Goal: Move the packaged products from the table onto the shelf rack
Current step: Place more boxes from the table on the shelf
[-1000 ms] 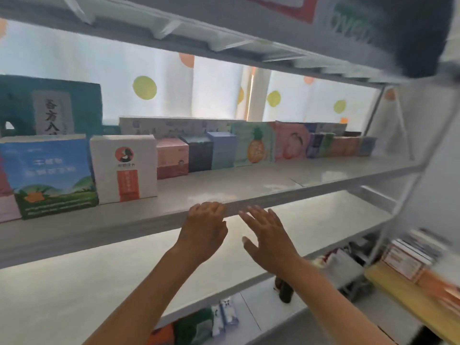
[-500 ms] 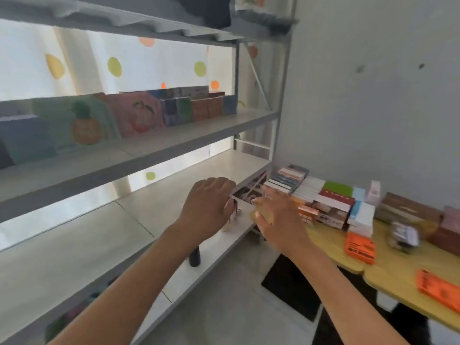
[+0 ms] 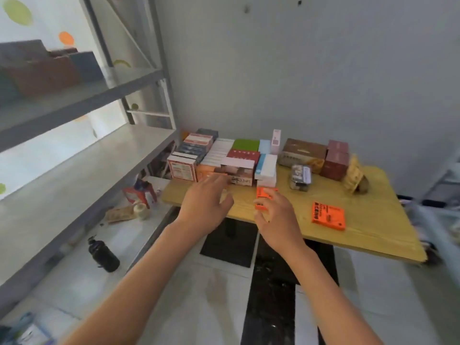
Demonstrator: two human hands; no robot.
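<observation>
Both hands, left (image 3: 206,207) and right (image 3: 276,217), have swung from the shelf (image 3: 82,168) to the table (image 3: 373,225), open and empty (next pickup likely), boxes (image 3: 224,158) just beyond the fingertips.

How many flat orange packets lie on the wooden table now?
2. One orange packet lies near the table's front edge, partly covered by the right hand. The other orange packet lies alone further right. More could be hidden among the stacked boxes.
</observation>
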